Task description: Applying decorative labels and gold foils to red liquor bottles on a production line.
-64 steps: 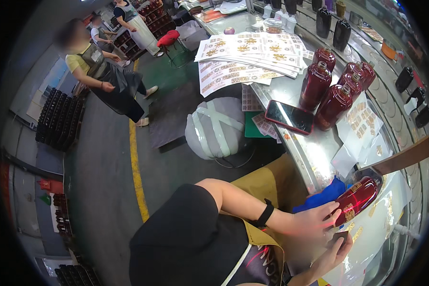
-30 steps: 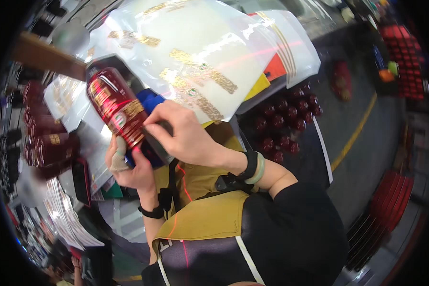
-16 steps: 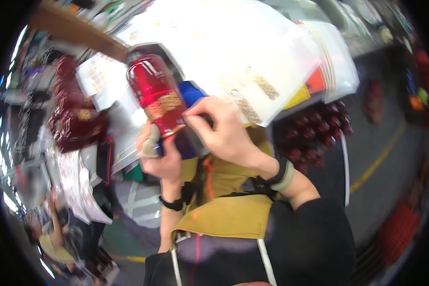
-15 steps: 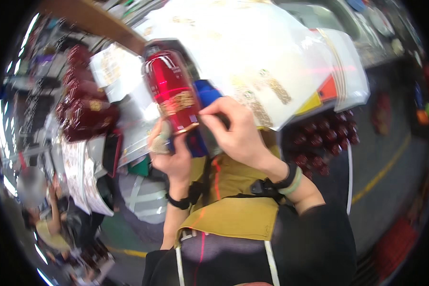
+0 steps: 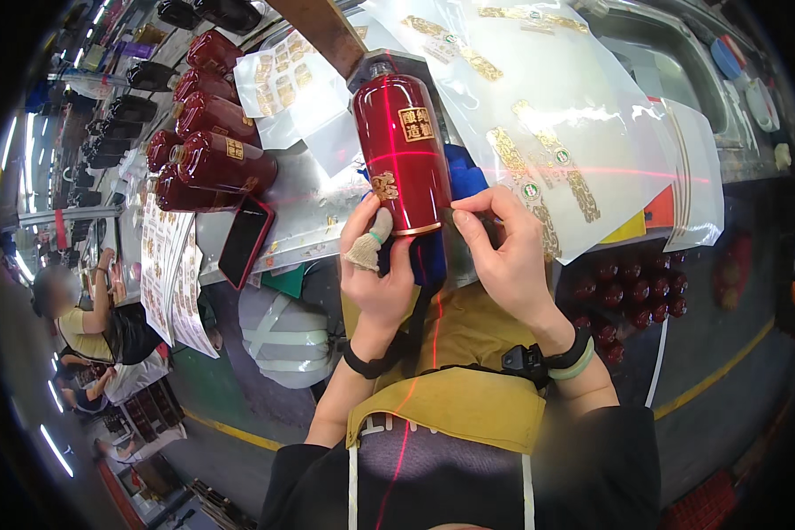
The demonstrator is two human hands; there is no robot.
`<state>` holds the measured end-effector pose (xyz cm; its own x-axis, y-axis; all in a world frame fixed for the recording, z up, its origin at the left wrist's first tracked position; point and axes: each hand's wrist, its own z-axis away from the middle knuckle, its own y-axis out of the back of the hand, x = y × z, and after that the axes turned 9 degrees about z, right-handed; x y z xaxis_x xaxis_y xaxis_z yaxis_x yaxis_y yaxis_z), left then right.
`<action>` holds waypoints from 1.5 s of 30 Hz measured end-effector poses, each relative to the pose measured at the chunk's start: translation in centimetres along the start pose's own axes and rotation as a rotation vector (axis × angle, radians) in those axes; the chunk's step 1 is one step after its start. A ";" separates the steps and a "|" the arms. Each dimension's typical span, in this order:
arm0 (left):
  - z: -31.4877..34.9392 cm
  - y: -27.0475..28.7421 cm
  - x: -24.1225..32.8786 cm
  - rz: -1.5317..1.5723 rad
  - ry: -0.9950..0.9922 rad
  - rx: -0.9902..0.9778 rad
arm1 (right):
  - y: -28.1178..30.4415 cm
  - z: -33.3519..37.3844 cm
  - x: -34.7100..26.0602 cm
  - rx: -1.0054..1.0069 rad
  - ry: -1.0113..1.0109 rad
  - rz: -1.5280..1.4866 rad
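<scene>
A glossy red bottle (image 5: 399,159) lies on its side in front of me, neck pointing away. It bears a square gold label and, low on its left, a gold ornament. My left hand (image 5: 378,269), with a pale fabric cot on one finger, grips the bottle by its base. Beside the bottle's lower right edge, my right hand (image 5: 508,252) has thumb and forefinger pinched together; anything between them is too small to make out. Underneath the bottle shows a blue cloth (image 5: 465,177). Thin red light lines cross the bottle.
Clear sheets with gold decals (image 5: 583,132) cover the table to the right, near a metal sink (image 5: 658,66). On the left are more red bottles (image 5: 225,163), a phone (image 5: 245,243) and printed sheets (image 5: 172,269). A wooden post (image 5: 322,31) stands ahead. Co-workers sit far left.
The bottle has rolled, so the gold ornament has moved to its left side and a square gold label now faces up. My view has shifted; both hands stay by the bottle's base.
</scene>
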<state>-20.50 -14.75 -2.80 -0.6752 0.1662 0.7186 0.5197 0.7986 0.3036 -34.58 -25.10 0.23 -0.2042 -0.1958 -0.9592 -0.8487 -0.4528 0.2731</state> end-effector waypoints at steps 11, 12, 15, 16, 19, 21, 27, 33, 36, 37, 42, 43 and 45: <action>-0.2 -0.1 0.2 0.073 -0.003 0.008 | 0.2 -0.2 0.2 0.011 0.009 -0.006; -0.1 -0.1 0.4 0.060 0.039 0.020 | 0.2 -0.2 0.2 0.006 0.022 0.011; -0.1 -0.7 0.7 -0.109 -0.107 -0.072 | 0.2 -0.1 0.3 0.019 0.039 0.024; -0.5 -0.6 0.4 -0.169 -0.181 -0.140 | 0.2 -0.1 0.3 0.016 0.045 0.024; -0.8 -0.5 0.0 -0.172 -0.196 -0.175 | 0.3 -0.1 0.5 0.011 0.009 -0.006; -0.8 0.1 -0.1 -0.044 -0.072 -0.062 | 0.3 -0.3 0.5 0.001 -0.041 -0.015; -0.7 0.4 0.3 -0.096 0.035 -0.089 | 0.9 -0.6 -0.4 0.081 -0.041 0.078; -1.3 0.3 -0.1 -0.203 -0.130 -0.147 | 0.6 -0.3 -1.0 0.005 0.042 0.128; -1.0 0.6 -0.4 -0.206 -0.099 -0.152 | 0.9 -0.6 -0.9 0.110 -0.086 0.191; -0.8 0.7 -0.5 -0.210 -0.108 -0.129 | 1.0 -0.5 -1.0 0.087 0.012 0.181; -0.4 1.2 -0.2 -0.138 0.064 -0.155 | 0.9 -0.2 -0.6 0.019 0.068 0.202; -0.4 1.3 -0.2 -0.097 0.131 -0.167 | 1.1 -0.7 -0.2 0.072 0.011 0.268; -0.8 1.7 -0.1 -0.093 0.147 -0.158 | 1.6 -1.3 0.4 0.058 -0.001 0.148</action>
<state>-19.15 -13.90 -1.89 -0.6470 0.0008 0.7625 0.5416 0.7044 0.4587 -35.43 -27.04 0.43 -0.3297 -0.2554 -0.9089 -0.8362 -0.3679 0.4067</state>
